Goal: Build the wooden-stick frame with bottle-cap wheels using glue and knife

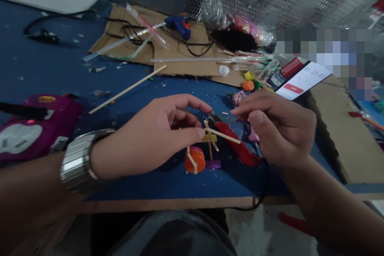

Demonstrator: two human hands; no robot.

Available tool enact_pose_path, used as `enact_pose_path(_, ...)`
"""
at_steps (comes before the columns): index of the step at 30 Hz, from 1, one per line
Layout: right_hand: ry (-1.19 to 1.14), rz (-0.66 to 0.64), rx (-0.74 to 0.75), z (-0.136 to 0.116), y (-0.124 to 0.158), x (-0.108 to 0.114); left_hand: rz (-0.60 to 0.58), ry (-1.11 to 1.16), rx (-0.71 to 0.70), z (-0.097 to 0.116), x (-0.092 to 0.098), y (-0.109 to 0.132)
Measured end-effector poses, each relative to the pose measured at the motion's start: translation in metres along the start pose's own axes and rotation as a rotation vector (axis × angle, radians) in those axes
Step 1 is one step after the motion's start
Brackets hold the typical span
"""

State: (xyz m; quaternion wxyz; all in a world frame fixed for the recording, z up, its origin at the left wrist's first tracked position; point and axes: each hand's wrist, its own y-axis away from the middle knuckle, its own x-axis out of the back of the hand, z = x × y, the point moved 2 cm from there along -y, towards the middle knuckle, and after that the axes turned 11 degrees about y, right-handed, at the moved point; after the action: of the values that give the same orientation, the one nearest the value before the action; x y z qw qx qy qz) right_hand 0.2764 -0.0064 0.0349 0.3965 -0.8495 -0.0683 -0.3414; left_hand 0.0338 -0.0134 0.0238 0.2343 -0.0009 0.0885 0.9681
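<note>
My left hand (144, 138), with a metal watch (76, 156) on the wrist, has its thumb and curled fingers around a small model (212, 138) of thin wooden sticks. Sticks cross at its top near the thumb tip, and a yellow piece sits below them. Lower on the model are an orange bottle cap (195, 162) and a purple piece (213, 164). My right hand (277, 128) is off to the right of the sticks, thumb and forefinger apart, holding nothing visible. Between the hands lies a red-handled tool (237, 144) with a metal tip; its kind is unclear.
A blue glue gun (179, 27) rests on cardboard (186, 70) at the back. A loose stick (127, 89) lies left of centre. A purple power socket box (57, 116) stands at left, a phone (303, 80) at right. Several coloured caps (248, 85) sit behind my right hand.
</note>
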Motion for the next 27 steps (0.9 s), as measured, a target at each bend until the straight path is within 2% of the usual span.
enact_pose_path(4, -0.045, -0.115, 0.094, -0.008, 0.001, 0.001, 0.027, -0.019, 0.043, 0.002, 0.0, -0.002)
enact_pose_path(7, 0.009, -0.172, 0.109, -0.012, 0.002, 0.0, 0.055, -0.085, 0.036, 0.003, 0.0, -0.001)
enact_pose_path(19, 0.089, -0.186, -0.028, -0.02, 0.007, -0.005, 0.053, -0.083, -0.114, 0.006, -0.004, 0.004)
enact_pose_path(23, 0.055, -0.189, -0.047, -0.024, 0.006, -0.006, 0.032, -0.073, -0.165, 0.006, -0.005, 0.007)
enact_pose_path(27, 0.019, -0.16, -0.048, -0.025, 0.007, -0.007, 0.064, -0.103, -0.255, 0.005, -0.005, 0.011)
